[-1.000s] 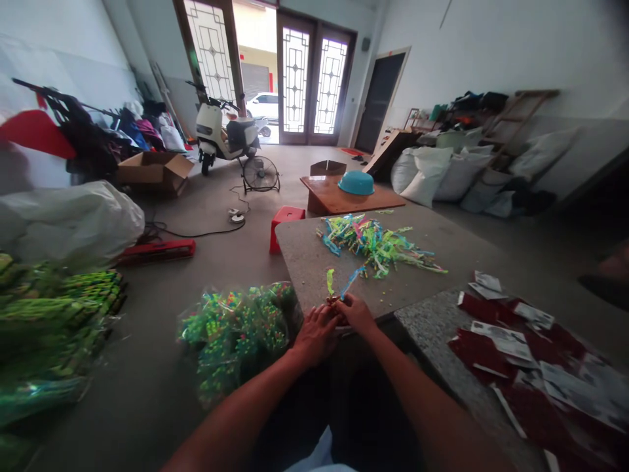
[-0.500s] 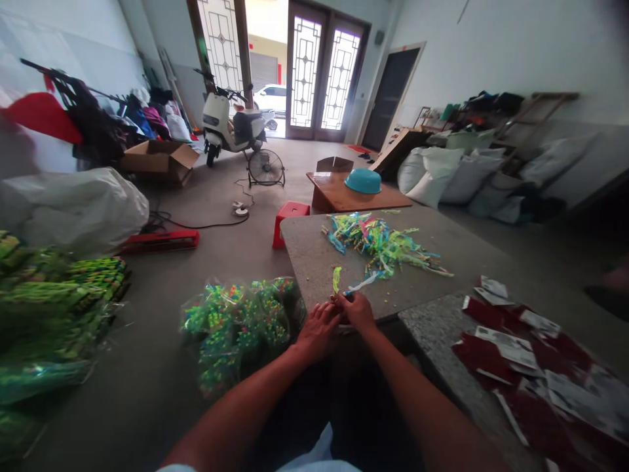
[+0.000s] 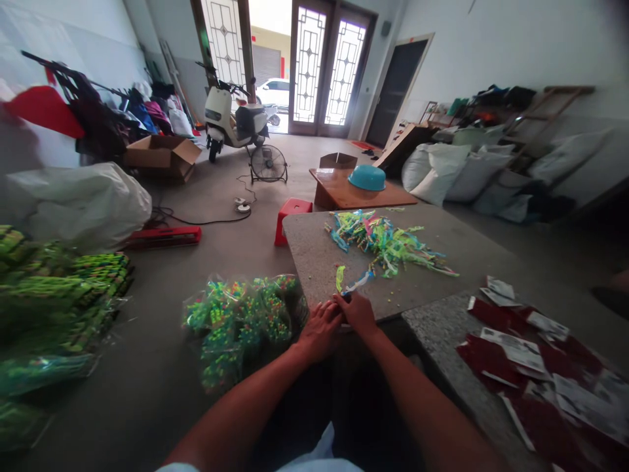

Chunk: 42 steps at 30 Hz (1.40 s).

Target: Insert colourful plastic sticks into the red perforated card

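Observation:
At the near edge of the grey stone tabletop (image 3: 314, 255), my left hand (image 3: 322, 326) and my right hand (image 3: 358, 314) meet at the fingertips. A thin ribbon strip runs out from between them, with a yellow-green end (image 3: 340, 278) pointing up and a white-and-blue length (image 3: 360, 282) slanting right. The fingers of my right hand pinch it. My left fingers are bent close together against it; the part under them is hidden. Beyond my hands lies a loose heap of yellow-green, blue and pink ribbon strips (image 3: 388, 244), with tiny bead-like bits scattered nearby.
Clear bags of green beaded pieces (image 3: 240, 324) stand left of the table. Dark red packets (image 3: 511, 360) cover a granite slab on the right. A red stool (image 3: 293, 213), a blue basin (image 3: 367, 177) on a wooden table, a fan (image 3: 268, 164) and a scooter (image 3: 230, 118) are farther off.
The white-and-blue length has swung a little higher, and the yellow-green end shows slightly less above my fingers. Both hands stay together at the table edge; the camera view has shifted slightly.

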Motion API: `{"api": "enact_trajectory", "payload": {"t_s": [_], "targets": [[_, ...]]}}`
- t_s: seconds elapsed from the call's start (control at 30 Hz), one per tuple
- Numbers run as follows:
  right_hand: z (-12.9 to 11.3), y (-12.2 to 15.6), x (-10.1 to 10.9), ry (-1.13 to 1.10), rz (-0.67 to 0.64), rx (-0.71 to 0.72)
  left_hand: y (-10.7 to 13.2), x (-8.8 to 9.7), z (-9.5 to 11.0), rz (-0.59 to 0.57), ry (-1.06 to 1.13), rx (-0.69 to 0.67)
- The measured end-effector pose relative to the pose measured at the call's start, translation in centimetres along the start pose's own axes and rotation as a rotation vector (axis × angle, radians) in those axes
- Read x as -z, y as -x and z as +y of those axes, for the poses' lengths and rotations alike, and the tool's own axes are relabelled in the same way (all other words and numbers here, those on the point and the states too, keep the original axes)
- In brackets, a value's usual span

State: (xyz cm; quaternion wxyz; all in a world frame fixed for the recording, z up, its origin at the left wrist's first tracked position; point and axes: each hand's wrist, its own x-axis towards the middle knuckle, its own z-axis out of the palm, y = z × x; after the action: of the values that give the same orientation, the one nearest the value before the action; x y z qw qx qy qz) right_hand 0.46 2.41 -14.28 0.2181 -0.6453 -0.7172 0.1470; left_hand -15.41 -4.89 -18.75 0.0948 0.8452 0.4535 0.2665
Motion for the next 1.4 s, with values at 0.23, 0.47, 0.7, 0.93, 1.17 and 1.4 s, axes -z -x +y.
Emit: {"api": "enact_trajectory", "payload": {"t_s": [0.23, 0.47, 0.7, 0.93, 1.17, 1.4], "targets": [[-0.4, 0.0, 0.0, 0.057, 0.007, 0.017, 0.0, 0.3, 0.0, 0.0, 0.001, -0.008], [0.1, 0.0, 0.6, -0.231, -0.039, -0.02, -0.1, 0.5, 0.3, -0.005, 0.003, 0.017], [0.0, -0.1, 1.0, -0.37, -0.075, -0.025, -0.1, 0.5, 0.4, 0.002, 0.007, 0.017], [0.0, 0.0, 0.5, -0.495, -0.043, -0.159, 0.0, 0.2, 0.3, 0.018, 0.016, 0.016], [0.4, 0.2, 0.7, -0.269, -0.004, 0.076, -0.1, 0.4, 0.4, -0.002, -0.002, 0.017], [-0.2, 0.7, 0.5, -0.106, 0.038, 0.158, 0.0, 0.3, 0.4, 0.019, -0.01, 0.02]]}}
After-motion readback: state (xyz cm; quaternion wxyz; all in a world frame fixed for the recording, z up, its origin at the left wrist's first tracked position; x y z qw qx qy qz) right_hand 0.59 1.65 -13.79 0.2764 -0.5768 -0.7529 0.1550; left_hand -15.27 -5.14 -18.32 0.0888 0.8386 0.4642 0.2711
